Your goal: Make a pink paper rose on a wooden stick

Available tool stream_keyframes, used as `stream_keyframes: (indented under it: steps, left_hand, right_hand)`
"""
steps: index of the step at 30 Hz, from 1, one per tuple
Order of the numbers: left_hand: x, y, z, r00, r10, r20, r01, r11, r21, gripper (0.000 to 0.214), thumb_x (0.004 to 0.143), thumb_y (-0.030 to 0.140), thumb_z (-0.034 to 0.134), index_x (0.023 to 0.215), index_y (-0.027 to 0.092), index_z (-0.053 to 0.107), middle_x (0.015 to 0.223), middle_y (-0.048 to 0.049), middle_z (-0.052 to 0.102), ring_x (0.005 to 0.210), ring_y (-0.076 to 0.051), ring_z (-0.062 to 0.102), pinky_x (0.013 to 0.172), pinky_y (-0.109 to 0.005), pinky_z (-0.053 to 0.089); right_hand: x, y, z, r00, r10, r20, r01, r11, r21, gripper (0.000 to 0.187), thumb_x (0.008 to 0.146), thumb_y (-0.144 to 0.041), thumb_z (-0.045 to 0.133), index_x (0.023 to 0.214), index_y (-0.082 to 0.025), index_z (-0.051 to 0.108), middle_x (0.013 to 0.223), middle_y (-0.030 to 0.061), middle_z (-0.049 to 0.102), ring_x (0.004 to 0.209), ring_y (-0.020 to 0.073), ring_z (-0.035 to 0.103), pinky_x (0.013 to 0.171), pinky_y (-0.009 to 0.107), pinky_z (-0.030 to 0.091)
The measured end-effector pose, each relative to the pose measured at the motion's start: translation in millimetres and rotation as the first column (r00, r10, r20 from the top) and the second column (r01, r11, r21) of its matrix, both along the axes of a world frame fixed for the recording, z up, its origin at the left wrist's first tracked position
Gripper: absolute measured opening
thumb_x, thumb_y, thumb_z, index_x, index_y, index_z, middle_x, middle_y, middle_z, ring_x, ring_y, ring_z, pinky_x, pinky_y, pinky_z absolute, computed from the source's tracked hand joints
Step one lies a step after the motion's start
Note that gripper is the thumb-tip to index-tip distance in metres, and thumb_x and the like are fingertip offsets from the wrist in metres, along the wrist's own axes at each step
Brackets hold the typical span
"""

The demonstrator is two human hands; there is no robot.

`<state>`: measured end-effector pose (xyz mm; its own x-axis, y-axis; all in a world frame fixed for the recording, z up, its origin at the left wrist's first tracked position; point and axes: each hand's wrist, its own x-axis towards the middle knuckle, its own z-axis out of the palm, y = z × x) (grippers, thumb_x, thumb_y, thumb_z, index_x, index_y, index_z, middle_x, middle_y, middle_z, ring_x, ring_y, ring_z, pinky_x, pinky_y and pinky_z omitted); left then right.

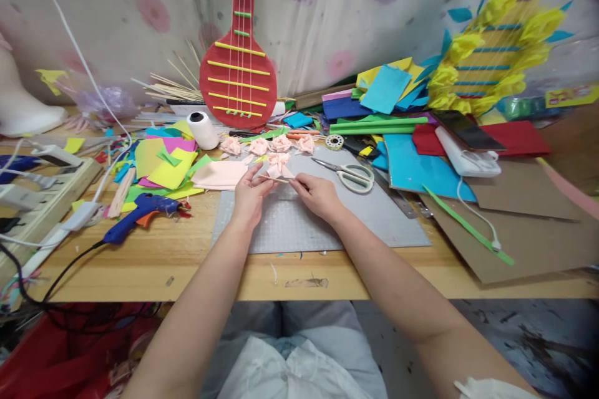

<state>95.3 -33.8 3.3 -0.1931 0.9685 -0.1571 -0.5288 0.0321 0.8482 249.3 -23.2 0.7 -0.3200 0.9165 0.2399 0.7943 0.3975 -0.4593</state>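
My left hand [249, 194] and my right hand [318, 194] meet over a grey cutting mat [327, 224]. Between their pinched fingertips lies a thin wooden stick [277, 179], held at both ends. Just behind the stick sits a pale pink paper flower [279, 164], touching or close to the fingers. A row of several more pink paper flowers [269, 145] lies at the mat's far edge. A pale pink paper sheet [219, 174] rests left of my left hand.
Scissors [349, 173] lie on the mat to the right. A blue glue gun [140, 212] and a power strip [42, 193] sit at left, with a white thread spool [202, 129]. Coloured paper piles [402, 162], brown cardboard [524, 230] and a red paper lute [238, 68] crowd the back.
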Motion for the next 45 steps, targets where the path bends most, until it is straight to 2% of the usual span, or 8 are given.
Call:
stream_keyframes:
  steps: [8, 16, 23, 27, 31, 35, 40, 45]
  left_hand:
    - [0, -1, 0.4, 0.998, 0.014, -0.061, -0.015, 1.0, -0.015, 0.072, 0.049, 0.001, 0.068, 0.117, 0.013, 0.045, 0.064, 0.0021, 0.061, 0.06, -0.01, 0.06, 0.068, -0.027, 0.051]
    - [1, -2, 0.1, 0.993, 0.032, -0.112, -0.03, 0.999, 0.021, 0.065, 0.049, 0.006, 0.071, 0.109, 0.016, 0.048, 0.065, 0.0012, 0.061, 0.063, -0.011, 0.06, 0.063, -0.025, 0.051]
    - [-1, -1, -1.6, 0.991, 0.035, -0.127, -0.039, 0.999, -0.034, 0.061, 0.049, 0.01, 0.072, 0.106, 0.016, 0.053, 0.072, -0.0006, 0.063, 0.06, -0.01, 0.058, 0.049, -0.017, 0.044]
    - [-2, 0, -2.7, 0.992, 0.051, -0.116, -0.057, 0.997, -0.046, 0.056, 0.049, 0.012, 0.073, 0.102, 0.017, 0.055, 0.073, -0.0002, 0.063, 0.059, -0.008, 0.057, 0.04, -0.012, 0.033]
    - [-3, 1, -2.8, 0.988, 0.109, -0.113, -0.117, 0.991, -0.06, 0.053, 0.047, 0.014, 0.074, 0.097, 0.017, 0.054, 0.073, -0.0004, 0.063, 0.059, -0.009, 0.059, 0.039, -0.012, 0.027]
    - [-3, 3, -2.9, 0.985, 0.141, -0.104, -0.149, 0.986, -0.073, 0.05, 0.046, 0.016, 0.074, 0.09, 0.017, 0.049, 0.072, -0.0003, 0.062, 0.06, -0.011, 0.061, 0.039, -0.013, 0.026]
    - [-1, 4, -3.1, 0.982, 0.181, -0.058, -0.186, 0.978, -0.09, 0.047, 0.046, 0.015, 0.074, 0.079, 0.019, 0.04, 0.068, 0.0018, 0.061, 0.058, -0.011, 0.061, 0.042, -0.014, 0.033]
    - [1, 5, -2.6, 0.981, 0.193, -0.01, -0.193, 0.977, -0.087, 0.047, 0.046, 0.015, 0.075, 0.077, 0.019, 0.039, 0.063, 0.0043, 0.057, 0.057, -0.01, 0.06, 0.041, -0.014, 0.034]
  right_hand:
    - [3, 6, -7.8, 0.993, -0.011, -0.12, -0.003, 0.993, -0.116, 0.041, 0.084, -0.047, 0.034, 0.07, -0.02, 0.061, 0.06, -0.0006, 0.058, 0.056, 0.0107, 0.048, 0.053, 0.021, 0.026]
    - [4, 13, -12.9, 0.961, -0.016, -0.275, -0.056, 0.966, -0.254, 0.041, 0.081, -0.048, 0.039, 0.064, -0.018, 0.062, 0.052, -0.0015, 0.054, 0.053, 0.0101, 0.047, 0.053, 0.021, 0.029]
    - [1, 9, -10.1, 0.962, 0.038, -0.272, -0.126, 0.941, -0.313, 0.043, 0.083, -0.045, 0.035, 0.064, -0.017, 0.062, 0.047, -0.0022, 0.05, 0.051, 0.0099, 0.047, 0.053, 0.021, 0.03]
    - [-2, 6, -10.2, 0.969, 0.044, -0.244, -0.114, 0.953, -0.282, 0.039, 0.085, -0.041, 0.033, 0.07, -0.018, 0.061, 0.053, -0.0015, 0.052, 0.053, 0.0098, 0.048, 0.054, 0.021, 0.031]
    - [-5, 6, -14.4, 0.938, 0.062, -0.342, -0.138, 0.97, -0.202, 0.024, 0.082, -0.039, 0.041, 0.087, -0.019, 0.054, 0.065, -0.0028, 0.055, 0.058, 0.0094, 0.049, 0.056, 0.02, 0.033]
    - [-6, 7, -15.7, 0.91, 0.083, -0.407, -0.158, 0.975, -0.155, 0.021, 0.079, -0.039, 0.044, 0.079, -0.018, 0.05, 0.069, -0.0026, 0.054, 0.061, 0.0093, 0.048, 0.057, 0.02, 0.034]
    - [-6, 6, -13.7, 0.935, 0.066, -0.347, -0.135, 0.975, -0.177, 0.023, 0.082, -0.037, 0.041, 0.071, -0.018, 0.049, 0.06, -0.0033, 0.05, 0.056, 0.0093, 0.044, 0.054, 0.02, 0.031]
    - [-6, 5, -12.5, 0.946, 0.087, -0.313, -0.15, 0.972, -0.183, 0.024, 0.084, -0.035, 0.037, 0.073, -0.019, 0.05, 0.058, -0.0031, 0.05, 0.056, 0.0095, 0.045, 0.054, 0.02, 0.03]
